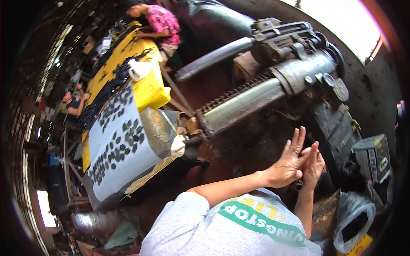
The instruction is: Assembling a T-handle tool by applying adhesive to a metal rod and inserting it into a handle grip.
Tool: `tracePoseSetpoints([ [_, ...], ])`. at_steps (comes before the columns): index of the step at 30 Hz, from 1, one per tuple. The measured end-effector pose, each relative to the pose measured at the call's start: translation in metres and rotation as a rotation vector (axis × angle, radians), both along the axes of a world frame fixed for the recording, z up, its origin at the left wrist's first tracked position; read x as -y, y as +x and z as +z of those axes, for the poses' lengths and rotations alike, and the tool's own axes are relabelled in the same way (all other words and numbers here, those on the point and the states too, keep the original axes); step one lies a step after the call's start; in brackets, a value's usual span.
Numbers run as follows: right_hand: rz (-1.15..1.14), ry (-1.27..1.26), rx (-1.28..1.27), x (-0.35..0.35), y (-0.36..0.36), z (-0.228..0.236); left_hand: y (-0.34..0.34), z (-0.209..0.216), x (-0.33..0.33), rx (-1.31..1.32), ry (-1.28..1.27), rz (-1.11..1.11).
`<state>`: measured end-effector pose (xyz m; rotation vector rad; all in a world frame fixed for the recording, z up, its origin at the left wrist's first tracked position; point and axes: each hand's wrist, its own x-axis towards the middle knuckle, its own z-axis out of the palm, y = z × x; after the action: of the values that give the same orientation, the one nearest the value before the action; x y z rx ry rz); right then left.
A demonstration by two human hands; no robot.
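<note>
My left hand is held up in front of my body with its fingers stretched out, reaching across to my right hand. The two meet at the palm and thumb. My right hand's fingers are also extended upward, partly hidden behind the left. I see nothing held in either hand. Just below them a short dark rod end shows; whether a hand touches it I cannot tell. Beyond the hands lies a heavy metal machine with a long ribbed bed and a smooth metal roller.
To the left, a long table carries a grey sheet with many dark flat pieces and yellow material with a white jug. A person in pink and another person work along it. A metal tin and plastic bag sit at right.
</note>
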<state>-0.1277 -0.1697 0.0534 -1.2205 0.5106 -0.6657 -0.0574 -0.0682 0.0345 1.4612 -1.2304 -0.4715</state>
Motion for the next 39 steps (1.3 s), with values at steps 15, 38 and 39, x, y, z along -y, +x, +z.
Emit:
tracePoseSetpoints([
  [15,0.257,0.251,0.080,-0.005,-0.013,0.005,0.007,0.008,0.006,-0.683,0.033,-0.258],
  [38,-0.066,0.263,-0.039,0.034,-0.044,-0.005,0.010,-0.015,0.014,-1.125,-0.020,0.046],
  [39,-0.068,0.247,-0.091,0.035,-0.047,-0.006,0.011,-0.018,0.015,-1.117,0.015,0.077],
])
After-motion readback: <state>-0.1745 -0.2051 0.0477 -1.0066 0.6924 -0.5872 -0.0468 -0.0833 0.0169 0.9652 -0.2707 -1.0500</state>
